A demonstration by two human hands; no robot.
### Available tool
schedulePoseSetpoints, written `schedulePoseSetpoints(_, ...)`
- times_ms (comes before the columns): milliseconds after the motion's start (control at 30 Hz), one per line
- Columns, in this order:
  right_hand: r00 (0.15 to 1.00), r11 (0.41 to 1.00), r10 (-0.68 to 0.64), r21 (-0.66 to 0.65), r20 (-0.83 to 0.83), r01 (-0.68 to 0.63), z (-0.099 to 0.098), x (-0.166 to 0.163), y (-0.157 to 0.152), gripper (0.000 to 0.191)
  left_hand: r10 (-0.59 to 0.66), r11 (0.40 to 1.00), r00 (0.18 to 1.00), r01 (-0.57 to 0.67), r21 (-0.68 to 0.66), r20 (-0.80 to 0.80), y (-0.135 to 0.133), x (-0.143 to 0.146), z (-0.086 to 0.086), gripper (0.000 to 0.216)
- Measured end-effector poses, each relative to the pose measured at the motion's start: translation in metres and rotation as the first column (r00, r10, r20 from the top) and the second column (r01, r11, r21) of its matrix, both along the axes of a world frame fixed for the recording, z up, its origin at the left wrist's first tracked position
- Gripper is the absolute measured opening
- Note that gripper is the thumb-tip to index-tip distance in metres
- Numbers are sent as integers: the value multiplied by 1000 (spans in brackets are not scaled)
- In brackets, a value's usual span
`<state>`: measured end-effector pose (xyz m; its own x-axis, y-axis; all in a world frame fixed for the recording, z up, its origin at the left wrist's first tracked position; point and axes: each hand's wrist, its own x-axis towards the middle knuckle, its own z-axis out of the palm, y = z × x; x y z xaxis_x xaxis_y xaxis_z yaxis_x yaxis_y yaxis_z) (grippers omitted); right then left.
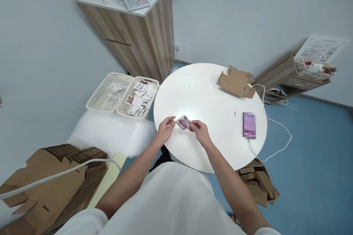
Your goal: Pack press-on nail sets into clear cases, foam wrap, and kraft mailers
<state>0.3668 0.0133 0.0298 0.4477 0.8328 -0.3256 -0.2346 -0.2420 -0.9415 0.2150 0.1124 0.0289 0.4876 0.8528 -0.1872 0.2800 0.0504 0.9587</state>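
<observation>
A small card of purple press-on nails (183,122) is held tilted above the white round table (204,80), near its front edge. My right hand (200,131) pinches the card's right corner between thumb and fingers. At the card's left corner, my left hand (166,129) has its thumb and fingertips closed together; the exact contact is too small to make out clearly. The nails are in several purple shades, facing up between my hands.
At the left stand a basket of nail cards (138,97) and a basket of clear plastic packaging (111,93). An unfolded cardboard box (237,82) and a pixelated purple item (249,125) with a white cable lie on the table. Flattened cartons (63,187) are stacked lower left.
</observation>
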Motion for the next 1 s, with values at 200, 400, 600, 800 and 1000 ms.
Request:
schedulePoseSetpoints(200,959,990,-143,-54,-243,134,-9,21,-69,30,-21,957,993,55,-284,120,-57,36,-6,28)
schedulePoseSetpoints(400,948,989,-147,-67,-281,133,-13,29,-101,35,-57,950,988,98,-297,143,-79,61,-4,23)
schedulePoseSetpoints(600,988,996,-91,-27,-128,88,-9,38,-114,40,-150,941,978,186,-282,144,-81,72,-2,23)
schedulePoseSetpoints(800,996,999,24,-41,84,-21,1,42,-127,68,-232,919,963,264,-292,140,-78,70,-8,26)
schedulePoseSetpoints(1000,961,981,154,-155,229,-120,6,47,-132,68,-307,880,939,343,-330,156,-84,70,-11,26)
